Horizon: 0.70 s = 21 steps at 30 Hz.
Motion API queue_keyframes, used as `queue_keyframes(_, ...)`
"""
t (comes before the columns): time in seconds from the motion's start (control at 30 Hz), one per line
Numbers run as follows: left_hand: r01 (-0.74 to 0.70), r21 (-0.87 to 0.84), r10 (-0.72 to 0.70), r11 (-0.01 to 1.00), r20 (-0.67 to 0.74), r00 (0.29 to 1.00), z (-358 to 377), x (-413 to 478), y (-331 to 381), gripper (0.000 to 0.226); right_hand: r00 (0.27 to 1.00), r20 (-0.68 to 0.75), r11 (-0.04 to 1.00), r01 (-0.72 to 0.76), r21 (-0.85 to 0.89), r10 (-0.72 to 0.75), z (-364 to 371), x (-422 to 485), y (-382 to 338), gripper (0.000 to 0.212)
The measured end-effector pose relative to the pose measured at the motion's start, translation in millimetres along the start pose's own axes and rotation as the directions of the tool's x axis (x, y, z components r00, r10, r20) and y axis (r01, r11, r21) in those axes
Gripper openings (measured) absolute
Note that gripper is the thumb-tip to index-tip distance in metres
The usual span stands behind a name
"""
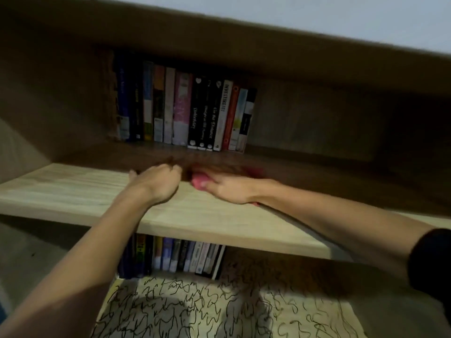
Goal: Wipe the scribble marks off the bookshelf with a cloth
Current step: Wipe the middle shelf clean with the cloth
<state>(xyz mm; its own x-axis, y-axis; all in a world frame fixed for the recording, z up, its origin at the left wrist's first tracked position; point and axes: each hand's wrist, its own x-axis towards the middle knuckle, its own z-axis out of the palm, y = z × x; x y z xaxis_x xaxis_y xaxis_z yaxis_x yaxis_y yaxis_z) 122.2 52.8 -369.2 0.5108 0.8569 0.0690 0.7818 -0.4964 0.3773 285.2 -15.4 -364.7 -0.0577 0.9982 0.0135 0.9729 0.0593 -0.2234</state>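
The right hand presses pink cloth on shelf, grip unreadable in blur; at 9 o'clock, left hand curled, empty.

Upper row of books: spines are stood upright, packed side by side. 3 black spines with white script are set beside 1 white spine lettered "INVESTING 101" (other titles too blurred).
Lower row of books: tops are hidden.
Pale wall: seen above.

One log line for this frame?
step: wipe middle shelf | right hand: on pink cloth, blurred | left hand: beside cloth, fingers curled | lower shelf: covered in scribbles
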Motion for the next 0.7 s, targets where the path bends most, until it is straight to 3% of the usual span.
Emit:
queue_keyframes(0.07,0.01,-0.105,-0.017,0.994,-0.063,0.998,-4,-6,0,0.051,0.992,0.027,0.985,0.123,-0.122,-0.121,7,-29,-34,0.051)
queue_keyframes(0.17,-0.045,-0.051,0.043,0.998,-0.037,0.998,-6,-14,-4,0.04,0.966,0.055,0.958,0.258,-0.122,-0.253,5,-83,-28,0.05)
queue_keyframes(0.23,-0.065,0.076,0.063,0.995,0.022,0.998,-4,-15,-7,0.041,0.988,0.067,0.989,0.141,-0.037,-0.138,-4,-108,-4,0.045)
queue_keyframes(0.3,-0.048,0.164,0.042,0.985,0.045,0.998,-2,-15,-8,0.047,0.995,0.065,0.997,-0.081,0.005,0.081,-13,-112,18,0.04)
queue_keyframes(0.37,-0.04,0.208,0.03,0.977,0.051,0.998,0,-16,-7,0.049,0.937,0.062,0.938,-0.345,0.027,0.343,-18,-92,35,0.047)
queue_keyframes(0.43,-0.024,0.221,0.013,0.975,0.053,0.998,-1,-19,-8,0.049,0.88,-0.002,0.88,-0.475,0.001,0.475,-17,-50,35,0.06)
queue_keyframes(0.53,-0.015,0.205,0.001,0.979,0.065,0.998,-1,-19,-10,0.049,0.92,-0.128,0.925,-0.378,-0.038,0.371,0,3,5,0.052)
queue_keyframes(0.7,-0.006,0.224,-0.004,0.975,0.043,0.999,-4,-19,-12,0.048,0.99,0.021,0.989,-0.141,-0.042,0.142,6,-25,-45,0.053)
